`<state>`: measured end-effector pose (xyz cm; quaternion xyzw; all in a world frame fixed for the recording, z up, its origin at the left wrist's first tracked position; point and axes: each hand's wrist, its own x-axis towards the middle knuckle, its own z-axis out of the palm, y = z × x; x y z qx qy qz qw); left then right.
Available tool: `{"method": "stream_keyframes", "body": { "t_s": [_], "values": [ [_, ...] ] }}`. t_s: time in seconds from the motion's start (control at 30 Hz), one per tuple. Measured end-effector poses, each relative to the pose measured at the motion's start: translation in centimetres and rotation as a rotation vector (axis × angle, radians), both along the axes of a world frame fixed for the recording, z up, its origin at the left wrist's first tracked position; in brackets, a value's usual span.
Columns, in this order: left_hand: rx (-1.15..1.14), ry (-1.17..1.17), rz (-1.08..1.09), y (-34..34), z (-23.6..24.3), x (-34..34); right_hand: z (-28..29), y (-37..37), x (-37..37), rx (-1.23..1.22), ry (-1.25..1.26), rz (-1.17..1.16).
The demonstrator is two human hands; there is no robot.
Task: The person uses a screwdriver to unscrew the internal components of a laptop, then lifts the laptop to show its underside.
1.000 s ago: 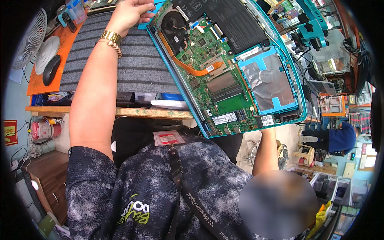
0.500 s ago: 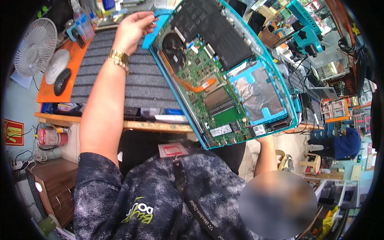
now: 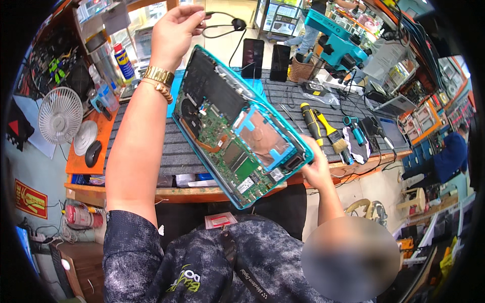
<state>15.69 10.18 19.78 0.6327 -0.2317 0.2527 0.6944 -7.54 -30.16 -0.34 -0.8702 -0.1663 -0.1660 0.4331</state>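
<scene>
My left hand (image 3: 183, 30) is raised at the upper left, its thumb and fingers pinched on the end of a thin black cable (image 3: 217, 13). The cable loops to a small black block and runs down behind the laptop. In front of me is an opened laptop base (image 3: 209, 126) with a teal rim, held up at a slant over the bench. Its inside faces me: black battery, fan, green circuit board, copper heat pipe and a drive bay in a blue frame. My right hand (image 3: 317, 166) grips its lower right corner, with some fingers hidden behind it.
A grey striped mat (image 3: 136, 146) covers the bench. Beyond the laptop lie two black phones (image 3: 252, 58); a screwdriver (image 3: 311, 123) and a brush (image 3: 332, 132) lie right. A teal microscope (image 3: 333, 45) stands behind. Leftward are a white fan (image 3: 60, 115) and a mouse (image 3: 93, 154).
The laptop base has moved lower and left in view. My left hand now sits above it, with more cable showing. My right hand has come into sight at the corner. The view takes in more bench.
</scene>
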Motion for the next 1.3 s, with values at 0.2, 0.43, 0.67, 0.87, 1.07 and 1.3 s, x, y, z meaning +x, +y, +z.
{"method": "stream_keyframes", "body": {
  "t_s": [0.2, 0.43, 0.67, 0.87, 1.07, 1.3],
  "values": [
    [0.197, -0.086, -0.25, -12.4, 5.5, -12.0, 11.1, -2.4, -1.3, 0.302, -0.541, -0.172],
    [0.581, -1.109, -0.195, -20.1, 4.1, -19.1, 21.6, -1.2, -7.4, -0.188, -0.516, -0.128],
    [0.741, -0.954, -0.229, -18.7, 2.8, -21.1, 17.9, -6.3, -10.2, -0.12, -0.293, -0.343],
    [0.579, -0.585, 0.069, -5.6, -0.1, -16.0, 11.5, -11.6, -13.7, -0.032, -0.199, -0.576],
    [0.195, 0.073, 0.385, 7.6, -9.8, -7.2, 5.0, -2.5, -12.1, -0.089, 0.187, 0.053],
    [0.146, 0.474, 0.251, 5.3, -19.7, -3.2, 0.7, 4.4, -10.3, 0.138, 0.119, 0.297]
  ]
}}
